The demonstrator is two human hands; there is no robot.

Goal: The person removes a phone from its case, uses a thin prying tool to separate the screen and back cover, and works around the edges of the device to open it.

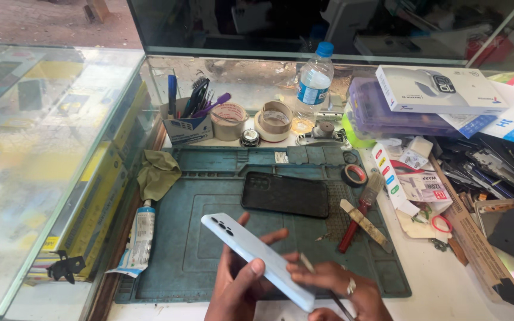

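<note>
Pale blue and face down, the phone (257,258) sits tilted in the left hand (239,285), camera cluster pointing up and to the left, thumb pressed on its back and fingers curled round from below, so that hand is closed on it. Right hand (334,285) comes in at the phone's lower edge, ring on one finger, pinching a thin tool (322,282) that runs along the phone's side; its tip meets the edge near the fingertips, though exactly where it touches I cannot tell. Both hands hover low over the teal mat (209,238), at its near edge. Further up the mat lies a black case (285,194), flat and well apart from the hands. To its right, a red-handled brush (361,211) and a flat strip beside it, with a small tape roll (354,175) just above. Left edge of the mat has a glue tube (141,235) and a green cloth (157,172). Along the back, a cardboard holder of pens and brushes (187,122), two larger tape rolls (251,120), then a water bottle (315,80) with a blue cap. Off to the right, a purple box (382,113) with a white carton (438,89) on top.
</note>
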